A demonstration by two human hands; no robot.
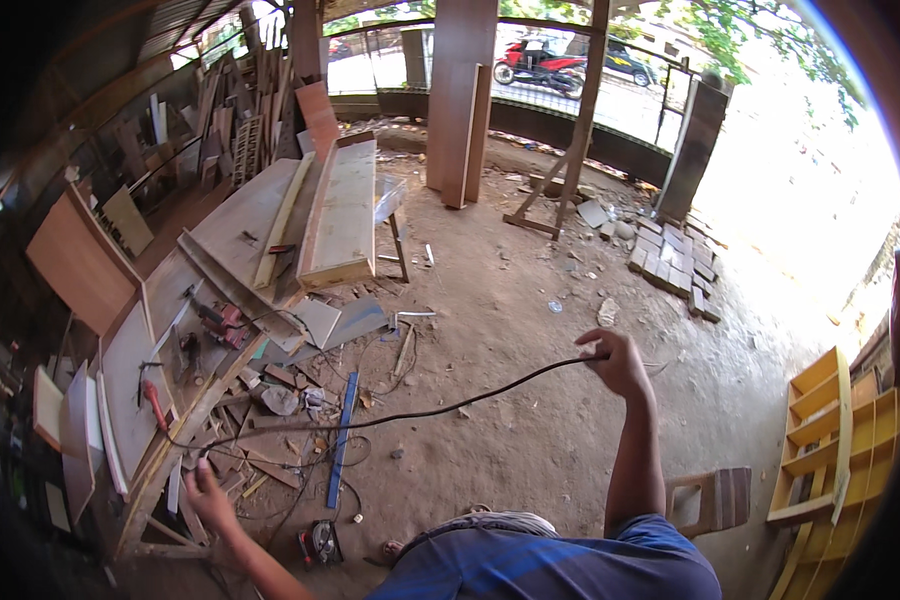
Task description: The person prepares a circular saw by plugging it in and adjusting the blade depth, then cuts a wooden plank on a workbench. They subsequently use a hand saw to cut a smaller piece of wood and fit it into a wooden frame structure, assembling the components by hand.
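Near left, the left hand (210,500) is pinching a black cable (458,405); at right, the right hand (620,364) is grasping it; it is stretching between them above a blue bar (341,450); farther left, a red power tool (227,325) is resting on a workbench (128,350); far off, a red motorcycle (545,68) is standing

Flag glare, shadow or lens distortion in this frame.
Head view: glare washes out the area right of the concrete blocks; head view: leaning boards at upper left sit in shade; head view: yellow shelving unit looks bent near the rim; head view: black cable reads clearly.
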